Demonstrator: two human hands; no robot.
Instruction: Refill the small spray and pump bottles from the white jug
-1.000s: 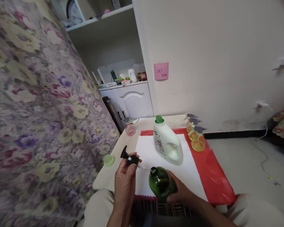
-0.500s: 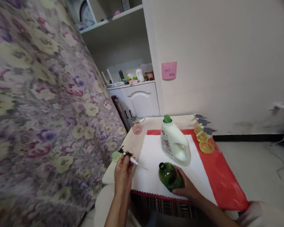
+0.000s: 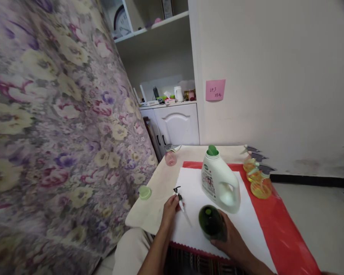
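A seated person works at a low table (image 3: pixel 160 183) set with one dark green bottle (image 3: pixel 211 222), one white detergent jug (image 3: pixel 220 183), three yellow spray bottles (image 3: pixel 262 187), one small pink spray bottle (image 3: pixel 170 157) and one pale green cap (image 3: pixel 145 192). The green bottle, glossy and see-through with its neck uncapped, stands upright on a white sheet (image 3: pixel 195 179) just in front of the jug, with the right hand (image 3: pixel 231 240) wrapped around it. The left hand (image 3: pixel 169 211) pinches a black pump head (image 3: pixel 178 194) whose thin tube trails across the sheet.
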